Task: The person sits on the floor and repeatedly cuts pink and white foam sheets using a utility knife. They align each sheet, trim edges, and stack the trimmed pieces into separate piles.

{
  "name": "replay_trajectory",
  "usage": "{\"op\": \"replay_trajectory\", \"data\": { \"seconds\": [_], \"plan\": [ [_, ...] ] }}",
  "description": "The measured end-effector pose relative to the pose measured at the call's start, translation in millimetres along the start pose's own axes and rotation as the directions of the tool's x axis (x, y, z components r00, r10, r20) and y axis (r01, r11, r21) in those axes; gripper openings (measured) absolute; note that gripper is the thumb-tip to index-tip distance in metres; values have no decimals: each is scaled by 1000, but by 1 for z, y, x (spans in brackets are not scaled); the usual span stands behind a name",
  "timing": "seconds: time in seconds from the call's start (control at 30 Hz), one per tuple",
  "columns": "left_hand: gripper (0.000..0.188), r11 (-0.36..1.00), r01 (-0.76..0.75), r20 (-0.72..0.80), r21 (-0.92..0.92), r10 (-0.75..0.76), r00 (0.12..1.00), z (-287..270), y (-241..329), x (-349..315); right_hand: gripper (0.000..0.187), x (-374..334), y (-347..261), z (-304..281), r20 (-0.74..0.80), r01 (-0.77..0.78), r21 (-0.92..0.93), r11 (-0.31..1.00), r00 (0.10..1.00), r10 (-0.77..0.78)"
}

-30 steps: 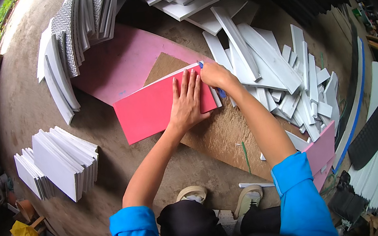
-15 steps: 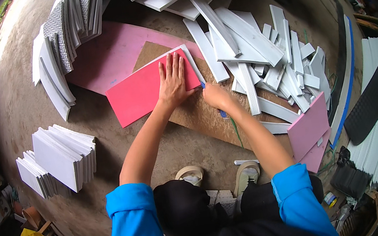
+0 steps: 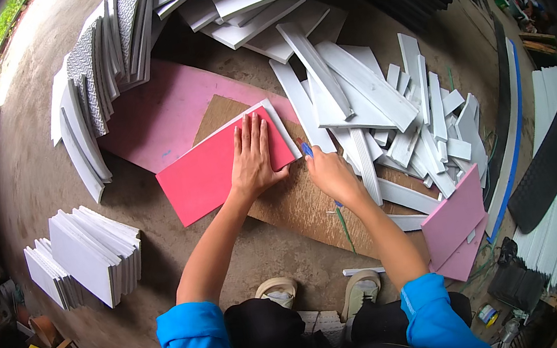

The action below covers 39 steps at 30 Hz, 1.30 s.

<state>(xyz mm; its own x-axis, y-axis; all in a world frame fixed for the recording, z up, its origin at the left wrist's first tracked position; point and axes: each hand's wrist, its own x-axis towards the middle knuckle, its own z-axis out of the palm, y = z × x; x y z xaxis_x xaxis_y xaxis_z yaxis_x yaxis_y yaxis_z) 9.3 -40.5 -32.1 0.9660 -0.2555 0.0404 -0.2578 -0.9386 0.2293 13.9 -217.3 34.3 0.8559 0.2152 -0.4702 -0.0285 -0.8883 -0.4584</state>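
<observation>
My left hand (image 3: 254, 163) lies flat with fingers stretched on a red rectangular board (image 3: 204, 171), near its right end. Under the red board is a white panel (image 3: 281, 128), showing as a strip along the top and right edges. My right hand (image 3: 332, 175) is closed around a blue-handled cutter (image 3: 307, 149), just right of the panel's right edge. Its blade is too small to make out clearly, so I cannot tell if it touches the panel. Both boards rest on a worn brown wooden sheet (image 3: 297, 207).
Loose white strips (image 3: 370, 91) are heaped to the right, beside pink boards (image 3: 457, 221). White panels (image 3: 95, 254) stand stacked at the left, and patterned ones (image 3: 92, 65) at the far left. A large pink sheet (image 3: 172, 110) lies behind. My shoes (image 3: 361, 293) are close to the wooden sheet.
The whole view has shifted, so everything sits lower in the picture. My right hand and the cutter have moved slightly away from the panel's near right corner. My left hand stays pressed on the red board.
</observation>
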Motion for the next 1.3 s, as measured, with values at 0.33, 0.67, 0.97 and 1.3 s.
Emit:
{"op": "replay_trajectory", "data": {
  "seconds": [0.33,0.67,0.97,1.3],
  "plan": [
    [112,997,28,71,-77,-23,997,-4,4,7,27,115,-31,18,-129,122,-19,992,984,-124],
    [115,999,19,82,-27,-17,996,-5,4,6,33,124,-54,6,67,27,-94,995,998,-20],
    [115,1000,4,56,-15,-3,998,-3,9,6,30,101,-31,16,202,-134,-160,978,965,165],
    [110,1000,15,-19,27,-14,1000,-1,6,2,34,-21,21,43,170,-163,-71,984,970,173]
  ]
}}
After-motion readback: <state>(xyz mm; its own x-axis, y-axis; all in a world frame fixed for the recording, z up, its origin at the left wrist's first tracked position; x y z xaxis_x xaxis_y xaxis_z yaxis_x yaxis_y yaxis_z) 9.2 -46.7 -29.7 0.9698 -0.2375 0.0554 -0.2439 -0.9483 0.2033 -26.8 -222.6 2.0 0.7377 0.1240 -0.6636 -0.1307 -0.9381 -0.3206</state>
